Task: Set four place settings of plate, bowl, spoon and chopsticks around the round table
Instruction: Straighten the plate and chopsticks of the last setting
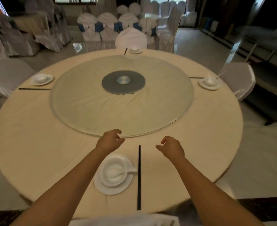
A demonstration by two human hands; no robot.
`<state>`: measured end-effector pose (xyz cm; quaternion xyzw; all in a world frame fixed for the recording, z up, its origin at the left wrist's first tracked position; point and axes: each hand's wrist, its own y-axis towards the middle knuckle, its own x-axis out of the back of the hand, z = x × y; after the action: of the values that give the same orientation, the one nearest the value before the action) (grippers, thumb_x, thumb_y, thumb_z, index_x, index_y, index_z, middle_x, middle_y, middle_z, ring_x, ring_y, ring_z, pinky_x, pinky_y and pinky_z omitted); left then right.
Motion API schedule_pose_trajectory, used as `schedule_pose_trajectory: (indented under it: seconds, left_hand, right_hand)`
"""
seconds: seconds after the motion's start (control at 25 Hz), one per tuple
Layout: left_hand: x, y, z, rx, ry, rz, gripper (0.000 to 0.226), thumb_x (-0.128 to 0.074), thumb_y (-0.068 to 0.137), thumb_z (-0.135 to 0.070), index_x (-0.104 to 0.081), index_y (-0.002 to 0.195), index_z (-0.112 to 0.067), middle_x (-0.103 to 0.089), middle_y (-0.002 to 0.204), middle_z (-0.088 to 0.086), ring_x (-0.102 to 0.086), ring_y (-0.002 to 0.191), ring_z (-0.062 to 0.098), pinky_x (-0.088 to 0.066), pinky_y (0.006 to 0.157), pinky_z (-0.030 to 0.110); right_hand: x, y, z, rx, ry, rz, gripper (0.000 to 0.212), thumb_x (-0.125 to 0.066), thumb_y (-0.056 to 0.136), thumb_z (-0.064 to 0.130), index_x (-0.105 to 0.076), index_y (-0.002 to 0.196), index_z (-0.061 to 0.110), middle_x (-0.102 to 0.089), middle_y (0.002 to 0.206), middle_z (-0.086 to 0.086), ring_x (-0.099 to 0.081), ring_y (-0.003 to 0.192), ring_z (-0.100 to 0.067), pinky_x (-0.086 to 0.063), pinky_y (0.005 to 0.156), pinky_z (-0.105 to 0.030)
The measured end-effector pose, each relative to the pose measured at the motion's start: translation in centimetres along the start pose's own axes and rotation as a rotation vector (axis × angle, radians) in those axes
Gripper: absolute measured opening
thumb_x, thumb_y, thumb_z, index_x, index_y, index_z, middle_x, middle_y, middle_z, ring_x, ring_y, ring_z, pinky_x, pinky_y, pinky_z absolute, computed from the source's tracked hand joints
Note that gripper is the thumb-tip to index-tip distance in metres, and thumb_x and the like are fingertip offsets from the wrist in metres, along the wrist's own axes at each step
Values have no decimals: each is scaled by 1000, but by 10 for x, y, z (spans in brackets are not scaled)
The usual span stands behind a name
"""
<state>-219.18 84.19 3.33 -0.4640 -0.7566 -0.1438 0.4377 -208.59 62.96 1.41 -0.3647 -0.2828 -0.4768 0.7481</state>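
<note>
The round table carries a cream cloth. In front of me a white plate holds a white bowl with a white spoon in it, and black chopsticks lie just right of it. Similar settings stand at the left, right and far side, each with chopsticks beside it. My left hand hovers over the near rim of the glass turntable, fingers curled and apart, holding nothing. My right hand hovers right of the chopsticks, also holding nothing.
A glass turntable with a grey hub fills the table's middle. White-covered chairs stand at the left, right and far side. More covered chairs and tables fill the room behind.
</note>
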Motion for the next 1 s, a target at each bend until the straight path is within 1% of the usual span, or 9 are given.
schedule_pose_trajectory:
  seconds: [0.12, 0.24, 0.4, 0.48, 0.68, 0.84, 0.92, 1.0]
  left_hand:
    - [2, 6, -83, -116, 103, -42, 39, -59, 85, -40, -57, 120, -22, -64, 113, -1, -61, 101, 18, -46, 82, 30]
    - [-7, 11, -174, -225, 154, -128, 40, -58, 84, -43, -56, 118, -22, -63, 115, -1, -59, 103, 17, -46, 82, 30]
    - [-33, 15, -287, -336, 125, -261, 44, -58, 83, -45, -55, 120, -22, -64, 116, 1, -59, 105, 20, -49, 84, 34]
    - [-51, 21, -338, -382, 109, -316, 45, -57, 83, -46, -54, 122, -22, -64, 117, 0, -59, 106, 20, -49, 84, 35]
    - [-93, 45, -427, -491, 195, -388, 47, -53, 85, -48, -50, 126, -25, -63, 119, -1, -59, 108, 18, -46, 80, 32]
    - [-122, 95, -486, -546, 215, -457, 46, -51, 86, -48, -48, 127, -26, -63, 119, -3, -59, 108, 17, -43, 76, 29]
    - [-141, 129, -515, -562, 221, -467, 46, -51, 87, -47, -48, 128, -26, -63, 119, -3, -59, 108, 18, -43, 77, 29]
    - [-160, 167, -546, -578, 212, -462, 47, -51, 87, -46, -47, 129, -25, -63, 120, -2, -59, 109, 18, -44, 79, 30]
  right_hand:
    - [68, 12, -2, 65, -10, -61, 28, -65, 80, 39, -60, 98, 19, -67, 101, -1, -64, 89, -22, -42, 70, -26]
    - [147, 27, -19, 149, -35, -161, 29, -64, 79, 39, -61, 99, 19, -66, 105, 0, -63, 93, -21, -41, 70, -26]
    - [246, 48, -46, 278, -144, -268, 35, -62, 81, 41, -59, 108, 20, -65, 109, 1, -62, 98, -21, -43, 70, -29]
    - [290, 61, -67, 330, -157, -315, 37, -61, 82, 40, -57, 113, 19, -64, 112, 0, -62, 100, -21, -44, 72, -30]
    - [369, 106, -123, 352, -196, -411, 41, -59, 85, 39, -54, 121, 19, -61, 120, -1, -58, 108, -22, -44, 78, -31]
    - [414, 170, -162, 367, -173, -488, 37, -59, 85, 39, -57, 115, 19, -60, 119, -1, -58, 107, -21, -44, 77, -31]
    - [434, 209, -178, 374, -202, -498, 35, -59, 85, 39, -56, 114, 20, -59, 118, 0, -58, 104, -20, -44, 75, -32]
    - [458, 250, -191, 380, -245, -514, 37, -58, 85, 40, -55, 116, 21, -58, 117, 1, -58, 102, -20, -40, 70, -30]
